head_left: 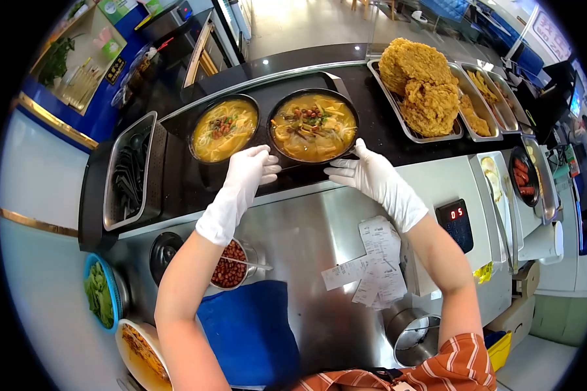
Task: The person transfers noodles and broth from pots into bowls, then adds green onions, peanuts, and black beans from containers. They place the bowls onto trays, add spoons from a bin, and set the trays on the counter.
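Head view, items as they lie.

1. My left hand, white glove: fingers stretched forward and slightly fanned, tips at the near left rim of the big bowl. I cannot tell whether they grip the rim or only rest against it.

2. My right hand, white glove: fingers together, pointing left, pressed at the bowl's near right rim, thumb up by the edge.

3. Big bowl: black, on the dark counter, filled close to the brim with yellow broth, noodles, beans and greens. It sits between my two hands.

4. Second bowl: same soup, just left of the first, rims nearly touching.

5. Tray of fried patties, to the right, near.

6. Paper slips on the steel ledge below, and a cup of peanuts under my left forearm.

Risks, as I judge them:
- Broth this high slops over the rim if I tilt or jerk; it would land on my gloves and the slips.
- Smooth gloves on a smooth rim may slide.
- A sideways push knocks the second bowl.
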Motion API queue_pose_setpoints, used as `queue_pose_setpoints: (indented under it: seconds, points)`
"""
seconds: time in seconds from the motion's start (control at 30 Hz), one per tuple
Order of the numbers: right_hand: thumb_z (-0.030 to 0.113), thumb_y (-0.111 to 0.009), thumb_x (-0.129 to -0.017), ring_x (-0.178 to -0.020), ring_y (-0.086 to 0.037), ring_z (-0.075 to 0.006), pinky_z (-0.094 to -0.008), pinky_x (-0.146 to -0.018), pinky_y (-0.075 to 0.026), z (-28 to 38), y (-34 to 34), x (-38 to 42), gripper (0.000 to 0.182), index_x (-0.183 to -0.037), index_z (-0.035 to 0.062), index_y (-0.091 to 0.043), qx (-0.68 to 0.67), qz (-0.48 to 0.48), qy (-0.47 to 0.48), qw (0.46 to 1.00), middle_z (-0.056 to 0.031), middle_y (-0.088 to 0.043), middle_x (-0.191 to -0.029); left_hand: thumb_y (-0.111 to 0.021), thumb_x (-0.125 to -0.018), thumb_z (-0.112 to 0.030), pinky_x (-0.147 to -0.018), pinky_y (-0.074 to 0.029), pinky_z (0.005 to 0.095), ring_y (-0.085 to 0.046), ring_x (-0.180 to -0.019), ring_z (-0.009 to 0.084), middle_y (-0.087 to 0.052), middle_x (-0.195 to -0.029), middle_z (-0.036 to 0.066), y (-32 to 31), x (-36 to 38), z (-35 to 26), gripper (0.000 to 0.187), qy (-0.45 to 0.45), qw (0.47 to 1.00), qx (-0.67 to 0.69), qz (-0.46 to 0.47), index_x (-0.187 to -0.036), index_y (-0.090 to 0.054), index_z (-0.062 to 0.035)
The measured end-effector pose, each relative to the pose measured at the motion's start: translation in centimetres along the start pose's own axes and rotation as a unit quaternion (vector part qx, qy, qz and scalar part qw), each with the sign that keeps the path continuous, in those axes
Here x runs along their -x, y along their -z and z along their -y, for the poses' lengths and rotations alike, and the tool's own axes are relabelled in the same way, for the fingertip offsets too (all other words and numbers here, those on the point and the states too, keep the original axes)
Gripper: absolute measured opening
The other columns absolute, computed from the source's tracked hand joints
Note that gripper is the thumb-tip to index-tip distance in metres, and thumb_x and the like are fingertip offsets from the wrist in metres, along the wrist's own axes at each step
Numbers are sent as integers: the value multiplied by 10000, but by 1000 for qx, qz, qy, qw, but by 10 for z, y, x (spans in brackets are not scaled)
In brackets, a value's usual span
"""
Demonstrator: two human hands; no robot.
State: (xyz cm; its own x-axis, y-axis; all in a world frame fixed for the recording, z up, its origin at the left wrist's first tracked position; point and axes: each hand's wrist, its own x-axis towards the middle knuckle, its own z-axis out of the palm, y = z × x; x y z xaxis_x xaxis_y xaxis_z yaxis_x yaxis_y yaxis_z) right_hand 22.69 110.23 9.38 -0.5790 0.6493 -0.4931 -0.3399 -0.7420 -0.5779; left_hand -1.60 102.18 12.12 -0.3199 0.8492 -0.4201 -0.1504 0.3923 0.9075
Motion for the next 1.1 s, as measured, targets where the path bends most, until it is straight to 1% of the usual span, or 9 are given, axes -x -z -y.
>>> queue_pose_setpoints:
  seconds: [0.03, 0.17, 0.33, 0.4, 0.43, 0.6, 0.73, 0.97, 1.1]
  points:
    - [347, -340, -1014, -1150, -484, -474, -568, -949, -459, -6, 4, -6, 467, -1287, -31, -313, -43, 32, 13, 998, -326, -431, -1249, -489, -935, -137, -798, -545, 355, -664, -906, 259, -631, -1088, 194, 5, 16, -1, 392, -3, 1000, 8, 11, -1283, -480, 44]
    - [275, -311, -1021, -1141, -497, -463, -568, -952, -462, -14, -7, -25, 400, -1277, -33, -320, -76, -12, 57, 995, -322, -438, -1246, -477, -967, -203, -845, -516, 347, -645, -966, 254, -640, -1098, 176, 45, 72, -3, 381, -16, 1000, -3, 23, -1272, -506, 22]
    - [183, -296, -1002, -1065, -563, -420, -554, -856, -537, -7, -17, -43, 333, -1261, -23, -337, -33, -83, 80, 993, -283, -489, -1214, -473, -975, -175, -754, -540, 285, -668, -866, 199, -668, -1038, 150, 117, 120, 8, 304, -73, 994, -41, -72, -1194, -577, 8]
    - [199, -290, -1005, -1067, -563, -419, -552, -858, -535, -3, -18, -53, 355, -1277, -23, -335, -33, -90, 76, 992, -284, -486, -1222, -482, -975, -168, -709, -531, 250, -664, -833, 161, -680, -994, 110, 150, 133, 11, 282, -92, 985, -44, -141, -1180, -587, -5]
    - [248, -303, -1017, -1158, -483, -472, -560, -955, -464, -1, -22, -55, 413, -1310, -43, -304, -39, -81, 72, 993, -335, -400, -1304, -490, -972, -167, -693, -524, 241, -661, -823, 153, -679, -981, 101, 172, 134, 16, 282, -106, 977, -49, -179, -1183, -587, -8]
    - [253, -292, -1017, -1150, -501, -444, -578, -964, -448, 15, -15, -83, 416, -1302, -48, -330, -66, -85, 62, 992, -308, -432, -1298, -533, -949, -182, -658, -498, 223, -638, -765, 127, -670, -912, 65, 284, 129, 27, 305, -152, 908, -131, -368, -1185, -597, 0]
    - [275, -315, -1017, -1202, -458, -459, -546, -992, -435, 34, -4, -105, 443, -1306, -60, -336, -75, -74, 25, 994, -318, -393, -1339, -645, -836, -211, -747, -502, 302, -665, -785, 197, -699, -871, 135, 363, 112, 32, 259, -195, 794, -303, -490, -993, -683, -8]
    - [299, -388, -1005, -1224, -445, -437, -491, -1031, -417, 31, -3, -116, 506, -1321, -89, -316, -83, -105, 102, 986, -313, -390, -1348, -627, -743, -279, -770, -520, 379, -675, -807, 283, -695, -802, 123, 387, 43, 22, 219, -91, 772, -479, -408, -831, -742, -116]
    - [346, -422, -993, -1143, -527, -387, -448, -931, -496, 6, -15, -86, 512, -1290, -68, -369, -36, -132, 100, 986, -280, -464, -1297, -713, -719, -250, -798, -518, 393, -662, -883, 342, -688, -916, 173, 366, 0, 24, 254, 2, 770, -511, -381, -869, -717, -44]
